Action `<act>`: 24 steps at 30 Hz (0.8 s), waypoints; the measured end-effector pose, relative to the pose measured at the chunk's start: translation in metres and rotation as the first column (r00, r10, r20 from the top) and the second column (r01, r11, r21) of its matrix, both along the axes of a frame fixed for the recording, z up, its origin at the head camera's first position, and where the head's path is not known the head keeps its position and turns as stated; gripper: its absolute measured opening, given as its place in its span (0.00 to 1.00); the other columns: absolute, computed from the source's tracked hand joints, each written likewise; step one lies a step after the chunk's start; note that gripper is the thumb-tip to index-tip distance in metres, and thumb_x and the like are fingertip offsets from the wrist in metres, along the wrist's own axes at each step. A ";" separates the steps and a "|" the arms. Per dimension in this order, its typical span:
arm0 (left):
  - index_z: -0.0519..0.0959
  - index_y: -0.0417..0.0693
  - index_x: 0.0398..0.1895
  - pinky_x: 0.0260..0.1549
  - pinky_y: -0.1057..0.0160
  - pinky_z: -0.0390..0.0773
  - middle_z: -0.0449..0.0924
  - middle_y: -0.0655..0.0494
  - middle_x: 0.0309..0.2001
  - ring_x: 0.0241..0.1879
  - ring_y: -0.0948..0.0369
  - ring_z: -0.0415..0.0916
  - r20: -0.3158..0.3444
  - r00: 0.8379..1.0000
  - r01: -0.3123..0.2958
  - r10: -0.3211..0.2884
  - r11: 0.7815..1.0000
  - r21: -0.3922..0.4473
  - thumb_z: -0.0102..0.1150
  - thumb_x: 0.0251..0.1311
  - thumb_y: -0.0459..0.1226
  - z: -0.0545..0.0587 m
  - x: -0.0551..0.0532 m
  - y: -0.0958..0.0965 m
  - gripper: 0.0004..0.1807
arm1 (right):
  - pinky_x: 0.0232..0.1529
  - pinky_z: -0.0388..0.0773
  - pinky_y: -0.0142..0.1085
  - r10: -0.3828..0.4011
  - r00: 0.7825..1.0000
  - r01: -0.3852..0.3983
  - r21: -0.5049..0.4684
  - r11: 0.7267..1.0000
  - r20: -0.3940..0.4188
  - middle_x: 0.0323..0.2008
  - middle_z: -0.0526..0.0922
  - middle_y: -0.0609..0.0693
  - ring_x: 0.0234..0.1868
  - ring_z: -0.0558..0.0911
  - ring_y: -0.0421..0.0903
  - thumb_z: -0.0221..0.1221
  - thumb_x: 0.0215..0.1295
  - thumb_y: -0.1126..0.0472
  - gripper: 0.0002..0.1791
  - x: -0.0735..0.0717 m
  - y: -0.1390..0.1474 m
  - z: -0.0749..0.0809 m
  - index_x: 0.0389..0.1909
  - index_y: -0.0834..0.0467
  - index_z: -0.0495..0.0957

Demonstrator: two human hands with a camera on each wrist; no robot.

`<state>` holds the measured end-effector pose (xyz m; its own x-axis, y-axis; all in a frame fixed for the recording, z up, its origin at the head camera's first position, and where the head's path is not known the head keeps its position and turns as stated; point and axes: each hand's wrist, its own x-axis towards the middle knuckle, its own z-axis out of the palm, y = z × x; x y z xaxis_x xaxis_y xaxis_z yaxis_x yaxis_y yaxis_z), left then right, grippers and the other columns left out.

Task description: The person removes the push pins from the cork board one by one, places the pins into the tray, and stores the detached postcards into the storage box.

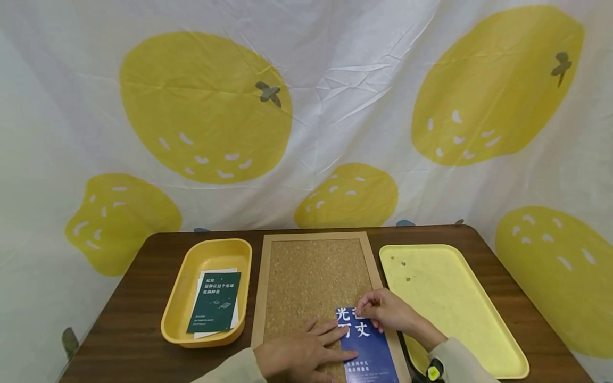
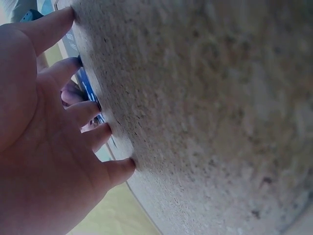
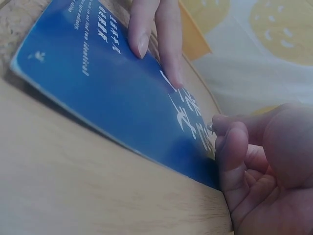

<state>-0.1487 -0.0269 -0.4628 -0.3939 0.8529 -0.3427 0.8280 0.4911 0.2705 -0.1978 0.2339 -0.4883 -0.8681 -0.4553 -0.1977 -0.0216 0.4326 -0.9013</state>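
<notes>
A blue card [image 1: 367, 348] with white lettering lies on the lower right of the cork board [image 1: 316, 276], overlapping its wooden frame. My left hand [image 1: 306, 351] is spread out, with fingertips on the cork and on the card's left part. In the left wrist view its fingers [image 2: 90, 113] stand straight against the cork. At the card's top edge, my right hand [image 1: 383, 309] pinches a small pushpin [image 3: 211, 127] between thumb and forefinger; only a shiny bit of it shows. The card's near edge stands slightly off the frame in the right wrist view.
On the left, an orange-yellow basin [image 1: 172, 314] holds a dark green card [image 1: 215, 302] on top of white ones. A pale yellow tray [image 1: 460, 319] at the right has several tiny pins [image 1: 403, 263] near its far left corner. A lemon-print curtain [image 1: 325, 122] hangs behind the brown table [image 1: 129, 330].
</notes>
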 end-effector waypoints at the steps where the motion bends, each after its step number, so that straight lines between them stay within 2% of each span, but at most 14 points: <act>1: 0.50 0.82 0.76 0.74 0.47 0.49 0.43 0.66 0.80 0.79 0.63 0.37 0.000 1.000 0.000 0.000 1.000 0.000 0.42 0.72 0.60 0.000 0.000 0.000 0.32 | 0.17 0.72 0.27 0.000 1.000 0.000 0.001 1.000 -0.004 0.22 0.77 0.48 0.17 0.72 0.39 0.60 0.66 0.66 0.04 0.000 0.000 0.000 0.34 0.64 0.81; 17: 0.48 0.83 0.76 0.74 0.44 0.50 0.41 0.67 0.80 0.79 0.62 0.37 0.019 1.000 -0.001 0.002 0.999 -0.035 0.44 0.70 0.61 -0.002 -0.002 0.001 0.34 | 0.18 0.72 0.28 0.003 1.000 -0.003 -0.004 1.000 0.026 0.23 0.76 0.48 0.20 0.73 0.40 0.59 0.68 0.65 0.05 0.001 0.000 0.005 0.36 0.63 0.80; 24: 0.47 0.84 0.76 0.74 0.45 0.49 0.41 0.67 0.80 0.79 0.63 0.36 0.022 1.000 -0.008 0.008 0.999 -0.042 0.44 0.69 0.62 -0.002 -0.002 0.002 0.34 | 0.18 0.71 0.29 -0.025 1.000 0.025 -0.017 1.000 -0.003 0.21 0.75 0.48 0.20 0.73 0.41 0.58 0.68 0.65 0.05 0.002 0.003 0.009 0.37 0.65 0.80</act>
